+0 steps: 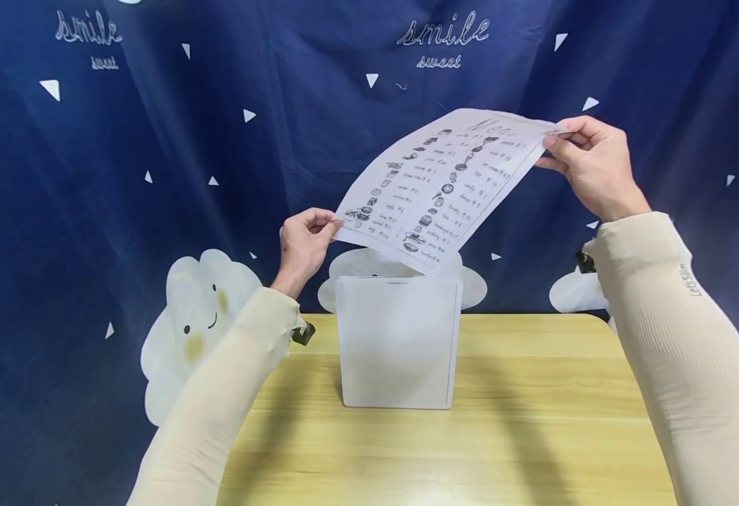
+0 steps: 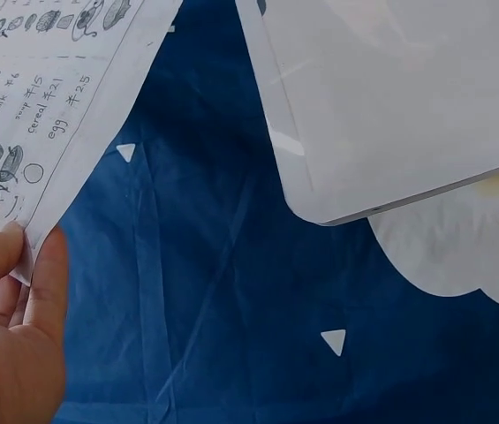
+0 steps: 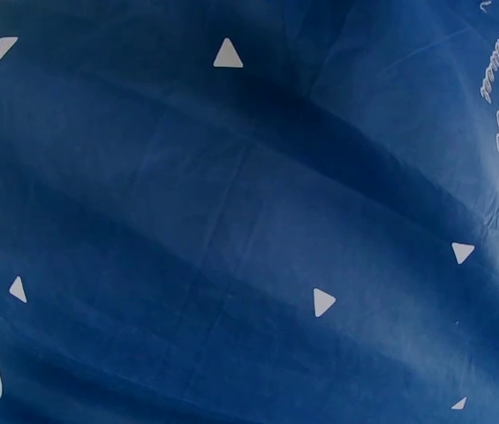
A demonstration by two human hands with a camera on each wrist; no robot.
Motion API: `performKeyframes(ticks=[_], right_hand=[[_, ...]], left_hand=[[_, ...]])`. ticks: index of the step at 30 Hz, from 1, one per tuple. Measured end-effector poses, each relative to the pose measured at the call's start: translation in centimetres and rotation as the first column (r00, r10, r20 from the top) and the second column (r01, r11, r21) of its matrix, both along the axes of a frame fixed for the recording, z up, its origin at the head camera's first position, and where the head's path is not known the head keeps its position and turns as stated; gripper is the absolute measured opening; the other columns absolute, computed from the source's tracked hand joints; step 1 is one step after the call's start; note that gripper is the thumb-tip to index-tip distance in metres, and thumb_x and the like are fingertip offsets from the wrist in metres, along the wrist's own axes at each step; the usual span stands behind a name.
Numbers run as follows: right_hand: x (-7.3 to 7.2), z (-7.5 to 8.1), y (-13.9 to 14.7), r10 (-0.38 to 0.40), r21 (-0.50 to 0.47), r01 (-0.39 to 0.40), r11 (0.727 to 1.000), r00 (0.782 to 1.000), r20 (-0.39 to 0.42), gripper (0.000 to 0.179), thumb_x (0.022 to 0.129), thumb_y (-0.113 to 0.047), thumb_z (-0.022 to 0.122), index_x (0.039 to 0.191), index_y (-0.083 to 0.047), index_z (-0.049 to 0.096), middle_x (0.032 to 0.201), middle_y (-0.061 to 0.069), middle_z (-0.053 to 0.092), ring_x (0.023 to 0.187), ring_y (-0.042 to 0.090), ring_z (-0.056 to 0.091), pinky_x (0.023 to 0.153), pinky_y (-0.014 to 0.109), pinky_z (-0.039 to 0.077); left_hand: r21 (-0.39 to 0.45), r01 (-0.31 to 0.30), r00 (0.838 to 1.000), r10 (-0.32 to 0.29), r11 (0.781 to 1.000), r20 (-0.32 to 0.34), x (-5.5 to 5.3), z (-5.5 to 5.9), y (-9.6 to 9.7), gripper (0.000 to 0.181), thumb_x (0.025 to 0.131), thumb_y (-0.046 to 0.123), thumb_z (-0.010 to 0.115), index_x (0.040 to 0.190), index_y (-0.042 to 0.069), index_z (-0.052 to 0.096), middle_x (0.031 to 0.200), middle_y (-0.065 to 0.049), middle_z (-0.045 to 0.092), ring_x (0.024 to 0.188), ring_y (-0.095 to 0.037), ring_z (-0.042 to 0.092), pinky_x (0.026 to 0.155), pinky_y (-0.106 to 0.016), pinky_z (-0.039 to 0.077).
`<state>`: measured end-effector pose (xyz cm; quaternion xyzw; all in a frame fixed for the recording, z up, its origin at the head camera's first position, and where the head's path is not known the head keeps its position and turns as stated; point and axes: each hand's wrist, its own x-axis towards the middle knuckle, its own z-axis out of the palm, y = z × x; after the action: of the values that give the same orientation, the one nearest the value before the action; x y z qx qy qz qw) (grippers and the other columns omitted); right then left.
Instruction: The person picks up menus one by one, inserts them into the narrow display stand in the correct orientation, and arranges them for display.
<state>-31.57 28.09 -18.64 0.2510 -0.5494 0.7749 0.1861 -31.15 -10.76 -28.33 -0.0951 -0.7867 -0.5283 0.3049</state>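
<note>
A white paper menu [image 1: 420,183] with small food drawings and handwritten prices is held up in the air, tilted and slightly bowed. The left hand [image 1: 306,242] pinches its lower left corner between thumb and fingers; the left wrist view shows this hand [image 2: 19,327] close up at the corner. Higher up, the right hand [image 1: 597,165] pinches the upper right corner. Below the sheet a white square panel [image 1: 399,344] stands upright on the table, a small slot near its top edge. In the right wrist view neither hand nor paper appears.
The pale wooden table [image 1: 534,436] carries the panel near its back half. Behind it hangs a dark blue curtain [image 1: 318,140] with white triangles, clouds and lettering. Dark wrist-camera mounts [image 1: 303,333] sit at both cuffs.
</note>
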Motion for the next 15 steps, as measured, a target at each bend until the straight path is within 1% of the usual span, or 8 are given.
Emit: performKeyframes(ticks=[4, 8, 15], right_hand=[[0.04, 0.02, -0.03, 0.012, -0.016, -0.012, 1.0, 1.0, -0.013, 0.016, 0.086, 0.022, 0.062, 0.097, 0.012, 0.066, 0.094, 0.017, 0.072, 0.083, 0.024, 0.069, 0.072, 0.032, 0.058], [0.08, -0.03, 0.03, 0.019, -0.02, -0.019, 1.0, 1.0, -0.009, 0.016, 0.085, 0.022, 0.063, 0.098, 0.012, 0.066, 0.096, 0.018, 0.072, 0.084, 0.025, 0.07, 0.073, 0.032, 0.057], [0.05, -0.12, -0.13, 0.013, -0.02, -0.014, 1.0, 1.0, -0.018, 0.017, 0.085, 0.022, 0.063, 0.099, 0.013, 0.066, 0.097, 0.018, 0.072, 0.085, 0.025, 0.07, 0.073, 0.033, 0.057]], left_hand=[[0.004, -0.002, 1.0, 0.002, 1.0, -0.003, -0.09, 0.05, 0.03, 0.009, 0.088, 0.008, 0.076, 0.091, -0.001, 0.075, 0.088, -0.014, 0.075, 0.074, -0.013, 0.068, 0.064, -0.016, 0.051], [0.001, 0.003, 1.0, -0.003, 1.0, 0.005, -0.17, -0.01, 0.04, 0.008, 0.089, 0.007, 0.075, 0.092, -0.001, 0.075, 0.088, -0.013, 0.075, 0.076, -0.015, 0.069, 0.065, -0.016, 0.052], [0.01, 0.01, 1.0, -0.01, 1.0, -0.03, -0.36, -0.19, -0.2, 0.008, 0.088, 0.006, 0.076, 0.091, -0.001, 0.075, 0.087, -0.014, 0.075, 0.077, -0.018, 0.07, 0.065, -0.015, 0.051]])
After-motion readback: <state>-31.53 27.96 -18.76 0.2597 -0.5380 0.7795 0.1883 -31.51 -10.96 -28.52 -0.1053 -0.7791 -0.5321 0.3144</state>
